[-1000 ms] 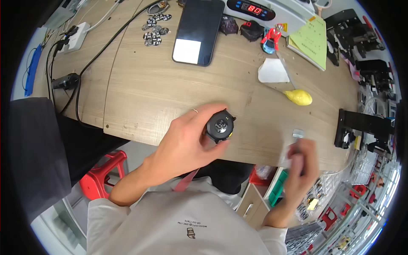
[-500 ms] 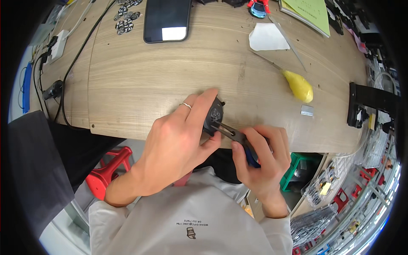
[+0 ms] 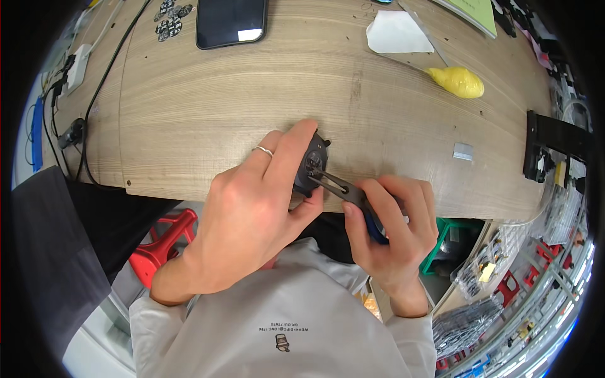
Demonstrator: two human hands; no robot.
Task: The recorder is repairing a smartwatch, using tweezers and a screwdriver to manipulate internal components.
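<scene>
While our left hand (image 3: 249,195) grips the dark watch body (image 3: 303,179) near the front edge of the table (image 3: 252,94), our right hand (image 3: 400,227) is closed around the pliers (image 3: 353,194), whose tips reach the round middle of its back. We judge the work there to be under way and unfinished; we cannot tell whether the tips pinch anything or whether any part has come loose. Our left hand hides one side of the watch body. Beyond, to the right, lies a small silver strip (image 3: 462,151); farther off are a yellow-handled tool (image 3: 459,82), white paper (image 3: 397,33), a phone (image 3: 231,24) and a cluster of dark pieces (image 3: 169,28), all well apart from our hands.
</scene>
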